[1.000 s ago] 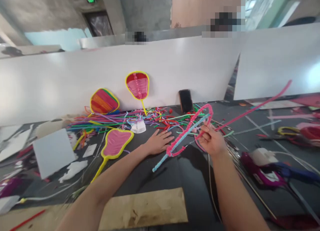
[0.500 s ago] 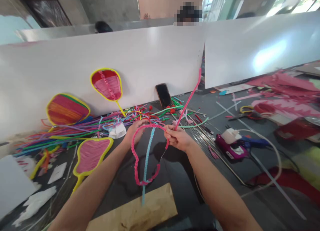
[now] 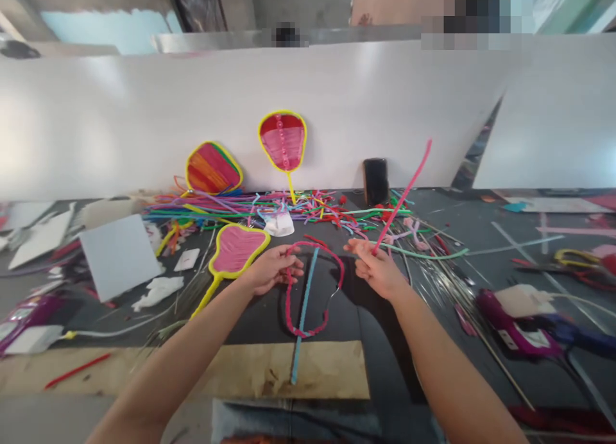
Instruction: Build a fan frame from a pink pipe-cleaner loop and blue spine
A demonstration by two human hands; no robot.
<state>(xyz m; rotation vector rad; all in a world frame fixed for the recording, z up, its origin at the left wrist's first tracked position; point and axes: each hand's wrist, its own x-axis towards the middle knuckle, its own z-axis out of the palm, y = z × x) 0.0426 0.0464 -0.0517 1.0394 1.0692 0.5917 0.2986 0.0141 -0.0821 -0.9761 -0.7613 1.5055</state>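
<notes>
Holds a pink-and-blue loop at lower center of the frame in the left hand; pinches a pink fuzzy stem, right of center, in the right hand, well apart.

Pink loop between both hands

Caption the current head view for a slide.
Left hand holds a pink-and-blue looped frame; right hand holds a separate pink stem, with multicoloured fuzzy stems lying beyond.
</notes>
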